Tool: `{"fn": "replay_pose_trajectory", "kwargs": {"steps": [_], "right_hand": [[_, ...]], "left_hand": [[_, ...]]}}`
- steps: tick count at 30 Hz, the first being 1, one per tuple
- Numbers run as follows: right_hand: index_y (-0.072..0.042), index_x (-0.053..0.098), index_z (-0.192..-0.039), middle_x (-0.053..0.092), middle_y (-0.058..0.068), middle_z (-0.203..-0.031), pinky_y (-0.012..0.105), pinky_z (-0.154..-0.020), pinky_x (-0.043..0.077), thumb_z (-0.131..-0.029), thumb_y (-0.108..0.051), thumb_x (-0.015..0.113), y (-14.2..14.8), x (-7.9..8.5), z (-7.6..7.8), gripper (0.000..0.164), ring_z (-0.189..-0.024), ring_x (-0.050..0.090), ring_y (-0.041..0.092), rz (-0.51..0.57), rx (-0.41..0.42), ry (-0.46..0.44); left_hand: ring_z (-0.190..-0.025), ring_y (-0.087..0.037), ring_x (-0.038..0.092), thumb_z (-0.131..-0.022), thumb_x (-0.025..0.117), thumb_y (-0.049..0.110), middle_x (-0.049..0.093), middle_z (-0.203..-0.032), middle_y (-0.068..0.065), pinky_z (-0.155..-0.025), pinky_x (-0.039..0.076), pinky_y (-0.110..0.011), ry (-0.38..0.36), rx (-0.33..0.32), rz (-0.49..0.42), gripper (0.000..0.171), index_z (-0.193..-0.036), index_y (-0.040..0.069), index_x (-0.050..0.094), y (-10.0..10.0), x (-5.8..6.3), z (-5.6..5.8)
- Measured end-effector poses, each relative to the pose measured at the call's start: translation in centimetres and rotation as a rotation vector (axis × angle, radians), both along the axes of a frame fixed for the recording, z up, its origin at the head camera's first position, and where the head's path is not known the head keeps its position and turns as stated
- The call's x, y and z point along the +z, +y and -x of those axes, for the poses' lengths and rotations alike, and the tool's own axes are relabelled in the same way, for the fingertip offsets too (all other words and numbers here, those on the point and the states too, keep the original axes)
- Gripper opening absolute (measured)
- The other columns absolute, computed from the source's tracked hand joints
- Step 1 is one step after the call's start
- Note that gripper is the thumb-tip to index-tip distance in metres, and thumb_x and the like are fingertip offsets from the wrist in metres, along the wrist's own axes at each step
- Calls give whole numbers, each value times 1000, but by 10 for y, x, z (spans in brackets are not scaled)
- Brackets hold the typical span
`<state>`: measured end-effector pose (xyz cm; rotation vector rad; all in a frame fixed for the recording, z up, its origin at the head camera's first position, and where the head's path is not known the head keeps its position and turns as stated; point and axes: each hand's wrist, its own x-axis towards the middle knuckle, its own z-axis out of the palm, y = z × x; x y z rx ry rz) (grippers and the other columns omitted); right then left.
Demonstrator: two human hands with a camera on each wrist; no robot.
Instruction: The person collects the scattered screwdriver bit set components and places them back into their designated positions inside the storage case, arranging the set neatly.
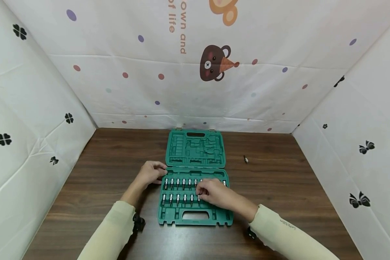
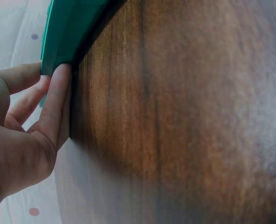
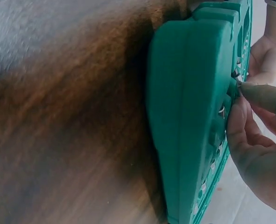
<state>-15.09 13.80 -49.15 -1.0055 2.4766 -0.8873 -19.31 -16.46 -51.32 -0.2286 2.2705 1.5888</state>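
Note:
A green tool case [image 1: 219,213] lies with its lid [image 1: 195,161] folded back on the brown table. Two rows of silver-and-dark bit sockets [image 1: 177,199] stand in its slots. My left hand [image 1: 151,172] holds the case at its upper left corner, one finger over the rim and another along the side, as the left wrist view shows. Over the lower row, my right hand [image 1: 214,193] pinches a bit socket [image 1: 199,198] between thumb and fingertips. In the right wrist view the right fingertips [image 3: 243,88] meet right at the slots, largely hiding that socket.
One loose bit socket [image 1: 246,159] lies on the table [image 1: 263,177], right of the lid. White patterned cloth [image 1: 143,90] hangs behind the table and along both sides. The case has a handle cutout [image 1: 195,219] at its near edge.

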Motion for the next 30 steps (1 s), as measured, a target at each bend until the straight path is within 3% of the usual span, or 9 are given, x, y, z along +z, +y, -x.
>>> {"fn": "replay_pose_trajectory", "kwargs": {"steps": [8,17,30], "right_hand": [[-14,71,-103,66,-2,-100,23,-76,55,-93,-15,79,-6,2,2,12,-89,62,9,-56,-30,51],[-10,73,-103,70,2,-97,26,-75,56,-86,-13,85,-15,12,10,21,-89,65,17,-127,-27,-3],[-14,67,-92,62,-2,-87,26,-67,48,-86,-12,84,-19,12,10,18,-75,51,10,-153,-47,1]], "left_hand": [[-98,-24,70,-101,66,8,68,-123,-19,-73,65,-39,4,-1,1,24,-123,2,71,0,0,1],[-98,-24,70,-100,66,6,68,-124,-20,-73,65,-39,-4,-2,-3,24,-123,1,71,0,0,1],[-98,-24,71,-100,67,7,68,-123,-19,-73,65,-40,1,-9,-1,23,-122,1,71,0,0,1]]}}
